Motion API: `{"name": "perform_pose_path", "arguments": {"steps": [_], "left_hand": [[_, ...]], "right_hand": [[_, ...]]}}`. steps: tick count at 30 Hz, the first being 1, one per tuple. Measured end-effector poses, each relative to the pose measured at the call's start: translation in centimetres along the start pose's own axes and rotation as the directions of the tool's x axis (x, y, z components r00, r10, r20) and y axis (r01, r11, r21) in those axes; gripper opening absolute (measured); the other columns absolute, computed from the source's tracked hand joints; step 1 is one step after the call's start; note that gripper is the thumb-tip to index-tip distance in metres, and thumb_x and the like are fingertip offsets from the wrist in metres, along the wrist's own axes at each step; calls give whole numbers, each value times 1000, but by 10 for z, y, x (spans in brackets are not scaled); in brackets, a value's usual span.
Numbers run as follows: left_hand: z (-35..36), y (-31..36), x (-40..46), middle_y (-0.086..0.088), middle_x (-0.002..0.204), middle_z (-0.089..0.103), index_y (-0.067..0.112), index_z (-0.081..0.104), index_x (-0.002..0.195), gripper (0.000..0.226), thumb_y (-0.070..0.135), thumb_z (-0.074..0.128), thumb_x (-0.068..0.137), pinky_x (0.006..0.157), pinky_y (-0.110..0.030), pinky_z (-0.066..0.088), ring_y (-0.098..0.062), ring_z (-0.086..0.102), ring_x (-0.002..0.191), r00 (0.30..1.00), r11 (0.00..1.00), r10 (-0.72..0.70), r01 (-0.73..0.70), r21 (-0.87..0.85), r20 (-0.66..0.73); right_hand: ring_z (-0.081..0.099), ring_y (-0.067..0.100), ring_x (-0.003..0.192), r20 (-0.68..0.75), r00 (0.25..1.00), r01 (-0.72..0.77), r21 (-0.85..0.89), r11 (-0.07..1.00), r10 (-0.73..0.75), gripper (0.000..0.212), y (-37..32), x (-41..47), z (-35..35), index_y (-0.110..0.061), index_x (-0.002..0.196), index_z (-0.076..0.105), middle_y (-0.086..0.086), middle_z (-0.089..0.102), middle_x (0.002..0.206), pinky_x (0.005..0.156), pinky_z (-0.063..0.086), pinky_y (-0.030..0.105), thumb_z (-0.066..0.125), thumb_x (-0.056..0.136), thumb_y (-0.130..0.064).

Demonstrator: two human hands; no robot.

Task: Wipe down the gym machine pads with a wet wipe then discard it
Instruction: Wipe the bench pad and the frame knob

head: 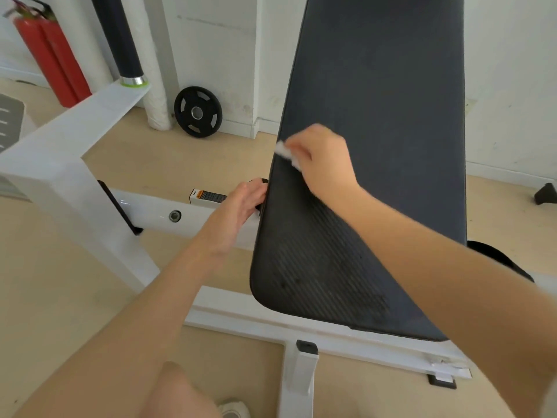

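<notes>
Right grip [319, 158] pinching wipe [286, 153] at pad [376, 131] left edge; left grip [241, 206] clamped on knob [261, 193]. Sweep rightward, overlapping passes, steady pressure.

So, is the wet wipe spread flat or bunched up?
Bunched up: the wet wipe shows only as a small white wad under the right hand fingers.

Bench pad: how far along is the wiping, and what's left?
Mid-wipe. The right hand presses the wet wipe on the bench pad near its left edge, while the left hand grips a black knob beside the pad. No wiped area shows clearly. Left: finishing the pad, then discarding the wipe.
</notes>
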State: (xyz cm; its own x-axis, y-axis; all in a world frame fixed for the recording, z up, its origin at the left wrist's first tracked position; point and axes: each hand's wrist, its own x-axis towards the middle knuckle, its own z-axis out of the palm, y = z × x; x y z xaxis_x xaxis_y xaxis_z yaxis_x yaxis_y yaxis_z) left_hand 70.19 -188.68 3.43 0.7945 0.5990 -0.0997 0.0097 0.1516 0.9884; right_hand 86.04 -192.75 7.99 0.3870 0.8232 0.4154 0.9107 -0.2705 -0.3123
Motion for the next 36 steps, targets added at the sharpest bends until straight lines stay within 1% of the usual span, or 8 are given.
{"name": "perform_pose_path", "arguments": {"steps": [3,5,11,18,24,29,32,36], "left_hand": [[4,3,-6,13,132,44,46,38,117,31,38,14,100,117,-30,16,-2,38,125,1000,998,2,-2,-70,3],[5,3,-8,5,144,39,37,26,137,40,41,16,99,117,-32,17,-7,36,131,999,990,-1,-3,-141,-33],[6,-1,-1,-10,147,36,14,26,144,51,38,15,100,110,-31,28,-20,37,134,989,953,-37,-8,-303,-146],[4,-16,-33,-4,148,36,11,31,142,56,41,13,99,111,-27,23,-13,33,136,993,970,-98,81,-231,-60],[10,-20,-53,-4,150,33,7,27,144,55,38,15,101,115,-28,21,-13,30,138,990,965,-120,97,-244,-81],[19,-18,-60,1,151,30,12,27,144,53,37,12,101,107,-19,21,-8,28,138,992,993,-96,91,-69,-81],[27,-22,-62,25,120,56,28,52,121,37,33,21,101,91,-2,33,14,49,111,996,998,-61,62,4,-71],[25,-35,-63,16,142,34,20,25,145,49,14,38,98,105,-14,25,-2,30,134,995,991,2,10,130,-95]], "right_hand": [[52,23,90,-8,997,-81,-139,987,81,32,2,30,13,-13,101,64,5,55,101,70,39,24,40,88,3],[53,25,104,37,998,-47,-173,984,54,37,2,20,21,-13,115,59,7,55,117,83,42,28,40,89,3],[61,30,79,120,971,214,-40,976,-208,14,-14,-71,34,-8,85,70,10,67,90,68,50,32,62,79,1],[59,24,60,280,887,347,118,930,-367,35,-26,-174,30,-11,82,72,6,63,75,50,49,25,71,55,11],[55,25,100,43,997,-58,-47,997,60,25,-19,-79,12,-9,110,63,11,56,109,86,41,29,48,91,-3],[53,25,107,281,954,130,-88,988,-101,40,-31,-125,35,-23,124,56,6,55,116,87,42,30,52,90,-3],[59,32,89,309,917,243,70,967,-253,43,-34,-179,27,-12,108,68,13,63,100,75,54,39,60,74,14],[57,23,82,336,941,-81,83,993,49,19,-23,-159,3,-4,103,64,9,60,90,73,43,26,54,92,-16]]}}
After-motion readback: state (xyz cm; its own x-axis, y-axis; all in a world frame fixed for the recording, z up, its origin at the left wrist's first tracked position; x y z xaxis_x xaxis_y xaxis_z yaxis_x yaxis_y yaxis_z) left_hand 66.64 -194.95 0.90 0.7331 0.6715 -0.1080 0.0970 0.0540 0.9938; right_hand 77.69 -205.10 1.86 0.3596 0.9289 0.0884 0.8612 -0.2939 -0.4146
